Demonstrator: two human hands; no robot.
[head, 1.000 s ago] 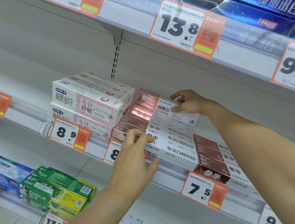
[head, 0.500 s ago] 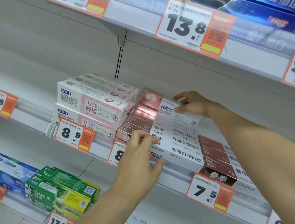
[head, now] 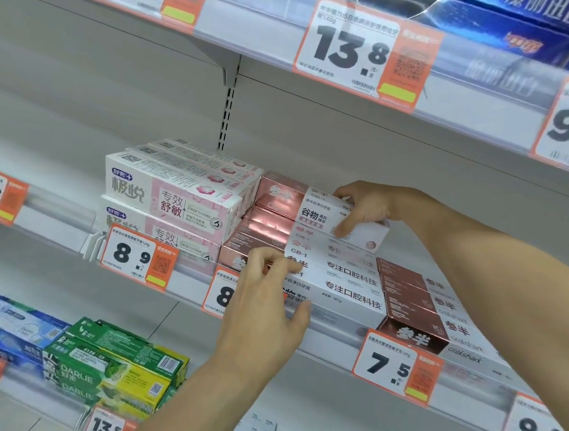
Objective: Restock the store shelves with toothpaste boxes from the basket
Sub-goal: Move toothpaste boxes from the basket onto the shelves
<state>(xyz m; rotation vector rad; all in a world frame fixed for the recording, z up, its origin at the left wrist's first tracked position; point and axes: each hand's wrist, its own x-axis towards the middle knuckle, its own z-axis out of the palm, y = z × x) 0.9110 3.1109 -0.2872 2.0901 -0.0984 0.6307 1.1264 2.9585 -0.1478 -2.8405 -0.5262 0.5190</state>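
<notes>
Rose-gold toothpaste box [head: 314, 207] in right hand [head: 363, 205] grip; one top-tier box.

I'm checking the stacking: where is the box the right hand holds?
In the head view, the rose-gold-and-white box lies atop the middle-shelf stack of matching boxes, gripped by the right hand, just right of the pink-and-white boxes.

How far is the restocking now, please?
Done: rose-gold boxes already stacked on the middle shelf. In hand: right hand grips the top box; left hand touches the stack front. Left: cannot judge, the basket is out of view.
</notes>
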